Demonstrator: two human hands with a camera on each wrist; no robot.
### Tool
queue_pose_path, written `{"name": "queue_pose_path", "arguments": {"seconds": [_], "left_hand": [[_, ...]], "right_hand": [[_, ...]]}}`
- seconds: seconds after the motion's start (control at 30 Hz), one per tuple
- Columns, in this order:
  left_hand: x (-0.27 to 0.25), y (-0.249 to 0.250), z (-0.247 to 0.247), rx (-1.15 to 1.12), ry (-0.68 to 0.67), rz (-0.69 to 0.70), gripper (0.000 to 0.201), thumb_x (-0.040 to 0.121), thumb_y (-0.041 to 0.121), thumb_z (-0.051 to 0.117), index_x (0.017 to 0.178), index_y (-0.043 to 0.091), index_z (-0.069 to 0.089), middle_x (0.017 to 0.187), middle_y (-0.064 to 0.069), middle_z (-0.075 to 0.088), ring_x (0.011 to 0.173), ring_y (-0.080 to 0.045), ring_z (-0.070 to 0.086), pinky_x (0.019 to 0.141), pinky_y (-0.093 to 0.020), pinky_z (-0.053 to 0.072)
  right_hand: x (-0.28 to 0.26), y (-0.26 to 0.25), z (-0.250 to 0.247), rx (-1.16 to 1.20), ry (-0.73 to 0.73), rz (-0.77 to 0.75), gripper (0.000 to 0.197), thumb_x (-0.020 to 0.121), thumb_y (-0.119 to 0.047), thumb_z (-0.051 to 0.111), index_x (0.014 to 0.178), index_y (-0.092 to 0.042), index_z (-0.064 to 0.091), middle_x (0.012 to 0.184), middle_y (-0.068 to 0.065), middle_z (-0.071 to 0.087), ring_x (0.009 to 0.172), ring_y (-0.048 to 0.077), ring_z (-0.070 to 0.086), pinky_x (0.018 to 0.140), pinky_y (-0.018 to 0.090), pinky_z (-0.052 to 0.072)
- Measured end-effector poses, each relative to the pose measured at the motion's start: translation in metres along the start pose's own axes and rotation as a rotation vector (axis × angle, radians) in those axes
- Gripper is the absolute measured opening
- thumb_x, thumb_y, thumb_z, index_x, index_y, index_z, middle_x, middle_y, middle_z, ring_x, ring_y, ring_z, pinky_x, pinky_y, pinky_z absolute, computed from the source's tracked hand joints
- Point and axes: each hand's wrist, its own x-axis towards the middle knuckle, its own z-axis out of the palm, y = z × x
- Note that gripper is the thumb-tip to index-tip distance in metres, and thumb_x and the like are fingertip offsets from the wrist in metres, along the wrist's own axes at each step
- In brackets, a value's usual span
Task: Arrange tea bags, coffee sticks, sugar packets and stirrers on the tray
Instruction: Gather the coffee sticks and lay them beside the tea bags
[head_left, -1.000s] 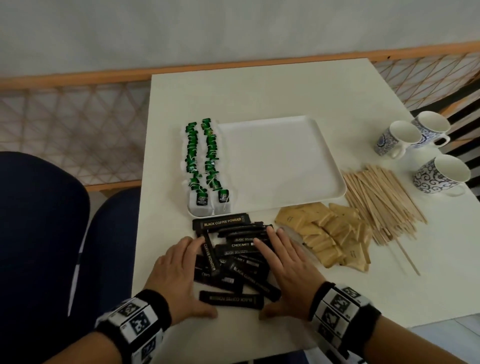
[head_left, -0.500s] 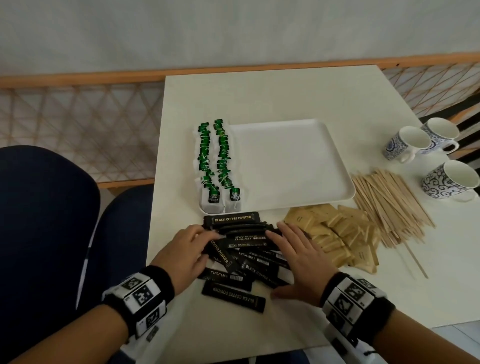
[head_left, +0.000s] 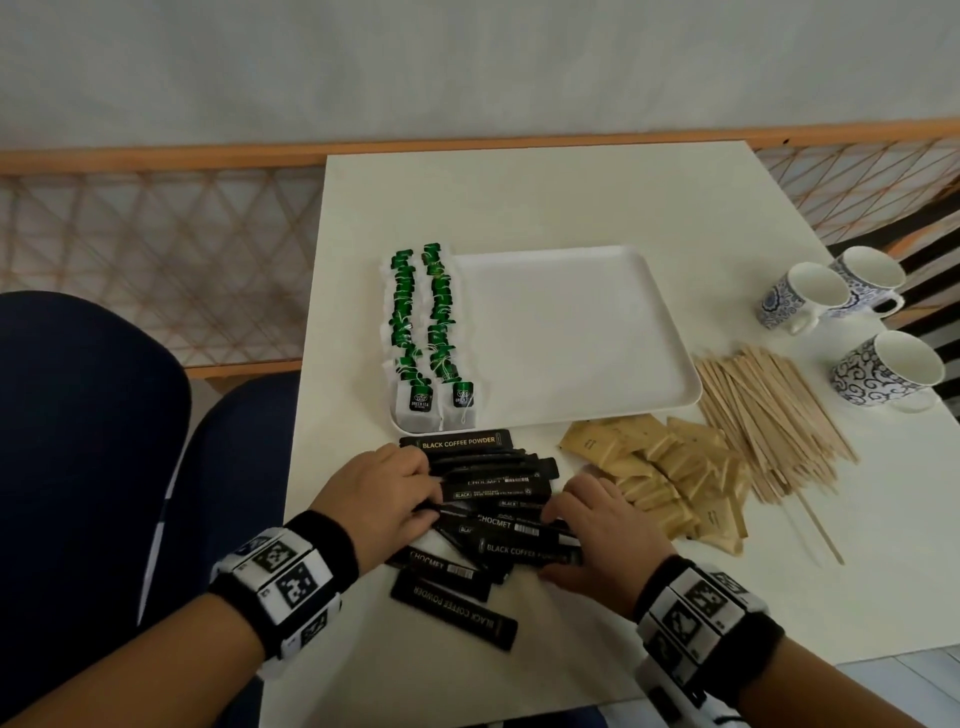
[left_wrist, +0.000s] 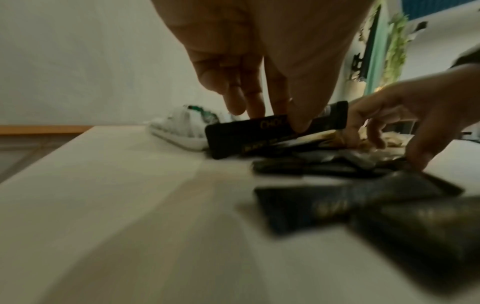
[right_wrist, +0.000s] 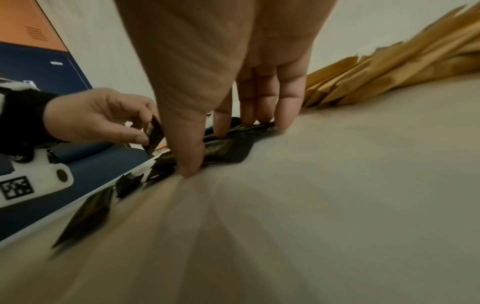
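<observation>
A pile of black coffee sticks (head_left: 493, 488) lies on the white table in front of the white tray (head_left: 571, 332). Two rows of green tea bags (head_left: 426, 322) fill the tray's left side. My left hand (head_left: 428, 501) pinches one stick (left_wrist: 246, 131) at the pile's left end, tipped up on its edge. My right hand (head_left: 556, 543) rests its straight fingers (right_wrist: 285, 115) on the pile's right end, with the thumb on the table at the near side. Brown sugar packets (head_left: 660, 467) and wooden stirrers (head_left: 769, 415) lie to the right.
Three patterned mugs (head_left: 883, 369) stand at the table's right edge. One loose coffee stick (head_left: 452, 610) lies nearer the front edge. A dark blue chair (head_left: 93, 467) is at the left, with a wooden lattice railing behind the table.
Both hands have closed in on the coffee pile from either side. My left fingers have curled and tipped a stick up on edge. The sticks are bunched tighter.
</observation>
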Motion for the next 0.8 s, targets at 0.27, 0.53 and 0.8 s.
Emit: {"name": "queue_pose_path", "arguments": {"seconds": [0.27,0.53,0.8], "left_hand": [[0.023,0.047,0.002,-0.14,-0.142,-0.086,0.042,0.083,0.053,0.059,0.12,0.035,0.056,0.11,0.015,0.046,0.102,-0.005,0.042,0.084,-0.017,0.035],[-0.039,0.018,0.022,0.035,-0.243,-0.133,0.128,0.036,0.084,0.057,0.142,0.02,0.023,0.148,-0.005,0.024,0.129,-0.02,0.032,0.108,-0.034,0.031],[-0.022,0.019,0.033,-0.278,-0.093,-0.242,0.107,0.057,0.057,0.077,0.13,0.037,0.002,0.136,0.01,0.004,0.119,-0.012,0.039,0.095,-0.026,0.046]], "right_hand": [[0.009,0.001,0.001,0.094,-0.022,-0.025,0.05,0.082,-0.05,0.062,0.127,-0.032,0.049,0.125,-0.008,0.042,0.117,0.011,0.041,0.093,0.023,0.043],[-0.004,0.011,0.001,0.153,0.002,0.016,0.079,0.074,-0.053,0.069,0.14,-0.035,0.029,0.133,-0.012,0.03,0.12,0.006,0.039,0.088,0.021,0.047],[0.018,-0.009,0.002,0.233,0.007,-0.018,0.058,0.084,-0.042,0.063,0.135,-0.03,0.04,0.13,-0.009,0.043,0.115,0.008,0.047,0.094,0.02,0.042]]}}
